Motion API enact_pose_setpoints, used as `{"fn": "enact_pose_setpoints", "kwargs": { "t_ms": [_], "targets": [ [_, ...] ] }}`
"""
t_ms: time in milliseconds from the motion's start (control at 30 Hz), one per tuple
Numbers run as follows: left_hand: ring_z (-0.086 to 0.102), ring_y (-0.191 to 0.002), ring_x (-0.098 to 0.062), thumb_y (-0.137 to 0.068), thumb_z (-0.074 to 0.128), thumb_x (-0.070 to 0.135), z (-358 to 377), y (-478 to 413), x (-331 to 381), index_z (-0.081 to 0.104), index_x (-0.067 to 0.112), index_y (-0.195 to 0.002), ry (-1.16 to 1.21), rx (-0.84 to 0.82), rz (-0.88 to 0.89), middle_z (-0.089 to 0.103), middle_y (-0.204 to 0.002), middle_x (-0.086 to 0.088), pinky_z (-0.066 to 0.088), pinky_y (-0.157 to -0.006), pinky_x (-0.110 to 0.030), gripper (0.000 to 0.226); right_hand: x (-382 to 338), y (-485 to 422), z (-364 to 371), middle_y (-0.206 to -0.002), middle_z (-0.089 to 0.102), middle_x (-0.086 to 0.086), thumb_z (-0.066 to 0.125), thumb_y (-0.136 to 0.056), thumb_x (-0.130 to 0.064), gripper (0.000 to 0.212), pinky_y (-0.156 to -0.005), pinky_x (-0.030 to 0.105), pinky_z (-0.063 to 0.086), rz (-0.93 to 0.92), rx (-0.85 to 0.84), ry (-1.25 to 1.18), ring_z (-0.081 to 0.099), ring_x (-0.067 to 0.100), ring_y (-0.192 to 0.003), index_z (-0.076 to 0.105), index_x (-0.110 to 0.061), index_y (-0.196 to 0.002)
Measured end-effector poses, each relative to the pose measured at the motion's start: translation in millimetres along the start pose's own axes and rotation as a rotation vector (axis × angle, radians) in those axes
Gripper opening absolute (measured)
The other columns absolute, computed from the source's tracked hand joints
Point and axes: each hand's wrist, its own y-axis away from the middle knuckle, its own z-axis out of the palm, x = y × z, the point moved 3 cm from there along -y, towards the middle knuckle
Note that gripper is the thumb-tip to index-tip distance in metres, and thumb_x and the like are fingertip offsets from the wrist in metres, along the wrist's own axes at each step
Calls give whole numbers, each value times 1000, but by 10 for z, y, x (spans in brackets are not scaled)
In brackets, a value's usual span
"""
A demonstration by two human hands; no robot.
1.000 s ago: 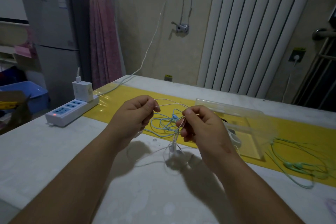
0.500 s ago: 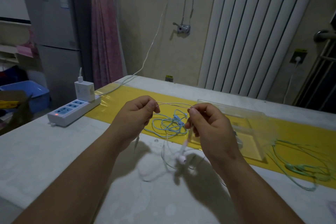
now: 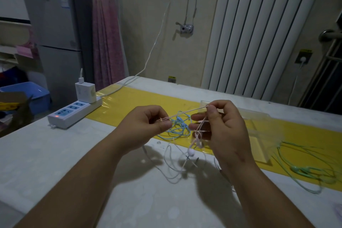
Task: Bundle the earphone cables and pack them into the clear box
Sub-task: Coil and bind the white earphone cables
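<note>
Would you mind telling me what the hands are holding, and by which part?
Both pinch the pale pink earphone cable by its cord: the left hand and right hand hold either end of a taut stretch, while an earbud dangles free below.

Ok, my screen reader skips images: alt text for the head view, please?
Two hands stretch a pale pink earphone cable above a white table, left hand and right hand each pinching it, an earbud dangling. A blue cable and a green cable lie on a yellow strip, a clear box between them.
</note>
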Motion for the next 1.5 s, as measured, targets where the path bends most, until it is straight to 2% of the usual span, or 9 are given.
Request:
{"fn": "enact_pose_setpoints", "kwargs": {
  "t_ms": [100,233,333,467,600,833,1200,1333,1500],
  "targets": [
    [36,-56,-9,-76,70,28,17,3,-14,64,18,-68,-55,-28,-15,45,-57,7,30,-52,-20,14,18,-2,-11,-79,71,10,43,-102,-14,12,-59,43,57,38,10,-8,72,28,-68,51,-11,-94],
    [34,-56,-9,-78,68,25,14,7,-2,60,12,-67,-26,-4,4,43,-59,3,29,-51,-19,19,79,-38,-32,-81,73,5,53,-97,-9,13,-66,29,54,28,-26,138,66,11,-73,60,-10,-85],
    [33,-56,-11,-76,66,29,-9,-5,6,60,12,-69,-9,35,5,41,-61,-3,28,-51,-21,19,91,-42,-60,-71,69,1,56,-94,-10,14,-62,25,46,-5,-39,255,58,8,-61,61,-13,-82],
    [33,-54,-11,-79,67,25,-14,-3,38,60,12,-68,12,42,11,42,-60,-3,28,-49,-19,18,64,-43,-79,-64,66,5,51,-97,-10,14,-50,29,44,57,-50,160,49,14,-50,56,-11,-85],
    [32,-52,-9,-87,67,9,-2,3,32,60,5,-72,15,34,7,42,-59,-2,29,-48,-16,17,39,-42,-97,-70,70,6,50,-98,-14,13,-56,29,44,9,-63,225,52,9,-55,56,-16,-87],
    [42,-46,-3,-85,68,4,67,13,23,68,8,-83,12,-18,-34,52,-53,10,37,-47,-16,5,51,-14,-21,-71,71,7,46,-100,-11,12,-60,33,54,79,-130,28,62,17,-61,53,-10,-92],
    [55,-66,-3,-90,60,-1,177,25,58,67,26,-108,55,-111,-50,64,-68,13,45,-63,-14,33,80,37,81,-73,70,10,41,-101,-10,15,-62,30,54,123,-233,-65,61,20,-63,51,-11,-90],
    [56,-77,-9,-88,65,9,206,38,20,73,21,-97,45,-193,-40,69,-87,-12,47,-74,-24,17,90,47,107,-70,71,9,41,-101,-8,14,-64,33,55,131,-251,-70,61,19,-61,50,-11,-90],
    [51,-67,-5,-85,66,5,215,27,8,68,26,-75,3,-222,-12,58,-69,14,43,-68,-19,23,68,44,83,-70,70,8,42,-101,-10,13,-60,31,51,104,-217,-29,60,18,-60,51,-10,-90]
  ]
}}
